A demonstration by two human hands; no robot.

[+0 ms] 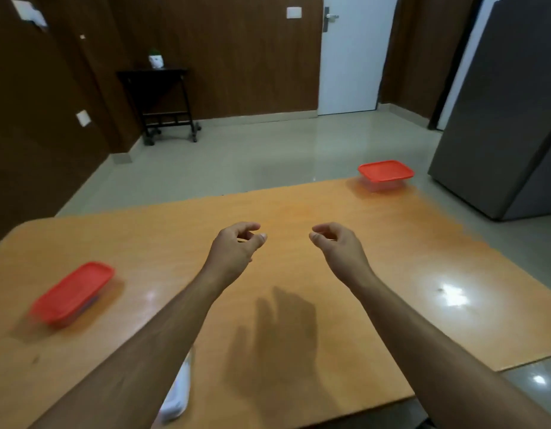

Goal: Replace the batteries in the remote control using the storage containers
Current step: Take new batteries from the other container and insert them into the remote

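Observation:
Two clear storage containers with red lids sit on the orange wooden table (pixel 181 236): one container (pixel 72 291) at the left, another container (pixel 385 172) at the far right corner. Both lids are on. A white remote control (pixel 179 394) lies near the table's front edge, mostly hidden under my left forearm. My left hand (pixel 237 246) and my right hand (pixel 337 246) hover above the table's middle, fingers loosely curled and apart, holding nothing. No batteries are visible.
A grey refrigerator (pixel 503 119) stands to the right of the table. Beyond the table is a tiled floor, a white door (pixel 354 54), and a dark side table (pixel 162 100) with a small potted plant against the brown wall.

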